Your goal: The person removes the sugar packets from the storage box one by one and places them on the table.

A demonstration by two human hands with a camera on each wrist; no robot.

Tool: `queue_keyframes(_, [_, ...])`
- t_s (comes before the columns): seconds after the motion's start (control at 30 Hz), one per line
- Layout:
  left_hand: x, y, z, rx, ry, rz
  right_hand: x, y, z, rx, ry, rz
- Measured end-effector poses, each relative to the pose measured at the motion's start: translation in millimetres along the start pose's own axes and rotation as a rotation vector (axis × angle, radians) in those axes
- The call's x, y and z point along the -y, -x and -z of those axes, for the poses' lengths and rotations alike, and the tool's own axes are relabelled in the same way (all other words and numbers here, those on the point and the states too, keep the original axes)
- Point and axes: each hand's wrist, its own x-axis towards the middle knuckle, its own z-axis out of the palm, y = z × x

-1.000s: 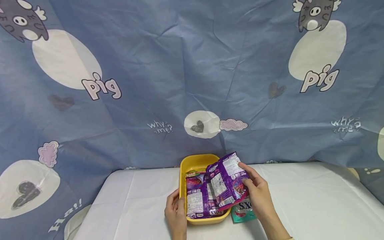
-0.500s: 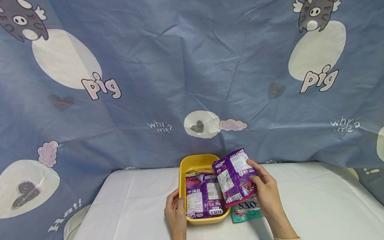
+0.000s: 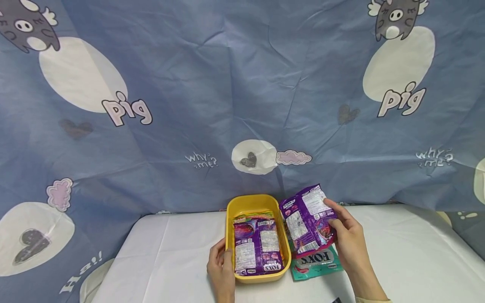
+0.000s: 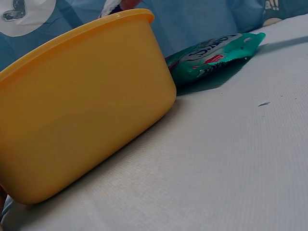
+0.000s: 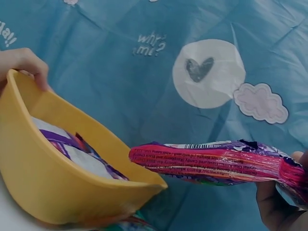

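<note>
My right hand (image 3: 350, 235) pinches a purple candy bag (image 3: 308, 221) by its right edge, thumb on the printed face. The bag hangs just right of a yellow plastic tub (image 3: 230, 235), above a teal FOX'S bag (image 3: 318, 265) that lies on the table. At the tub's left side, my left hand (image 3: 221, 267) grips the wall. Inside the tub another purple FOX'S bag (image 3: 257, 248) lies flat, with a green-and-yellow packet (image 3: 251, 216) showing beyond its far edge. In the right wrist view the held bag (image 5: 207, 161) appears edge-on, showing its pink bottom.
A white cloth covers the table (image 3: 178, 252). Behind it hangs a blue printed curtain (image 3: 257, 84), close to the tub's far end. Part of a small dark object (image 3: 336, 300) shows at the bottom edge of the head view.
My right hand has carried the purple candy bag rightward, from over the tub to beyond its right rim. More of the tub's contents now shows. The left hand and tub stay put.
</note>
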Motion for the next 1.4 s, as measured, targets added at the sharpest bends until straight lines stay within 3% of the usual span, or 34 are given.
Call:
queue_keyframes(0.8, [-1.7,1.2,1.0,0.015,0.045,-0.046,7.4,-4.1,42.3,-0.156,-0.081,0.037])
queue_keyframes(1.4, [-1.6,-0.2,0.4,0.004,0.025,-0.013,4.7,-10.5,67.5,-0.26,-0.091,0.015])
